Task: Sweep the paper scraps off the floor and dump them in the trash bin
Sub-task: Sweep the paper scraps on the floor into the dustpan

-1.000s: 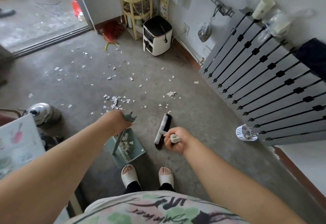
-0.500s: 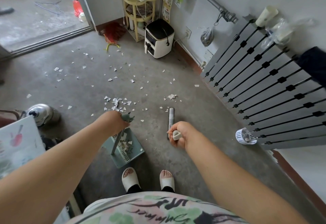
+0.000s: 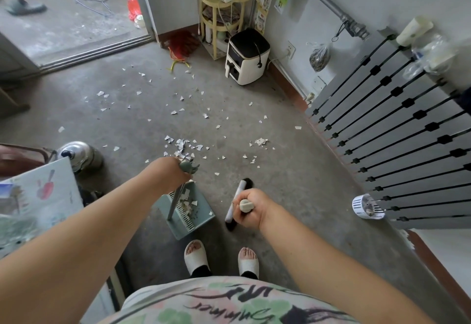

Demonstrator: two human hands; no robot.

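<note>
My left hand (image 3: 168,173) grips the top of the long handle of a green dustpan (image 3: 186,212), which stands on the floor with several paper scraps inside. My right hand (image 3: 248,209) grips the cream end of a broom handle; the broom head (image 3: 238,202) with dark bristles lies on the floor just right of the dustpan. White paper scraps (image 3: 182,145) lie scattered over the grey floor ahead, with a denser pile just beyond my left hand and a small cluster (image 3: 260,142) to the right. No trash bin is recognisable.
A white and black appliance (image 3: 246,56) and a yellow shelf (image 3: 219,12) stand at the back wall. A grey slatted panel (image 3: 397,145) leans along the right, a small white basket (image 3: 365,206) at its foot. A metal kettle (image 3: 79,155) and a painted board (image 3: 33,206) sit left. My slippered feet (image 3: 220,256) stand below.
The broom head swung out toward the scraps half a second ago and has come back beside the dustpan. My left hand and the dustpan have stayed put.
</note>
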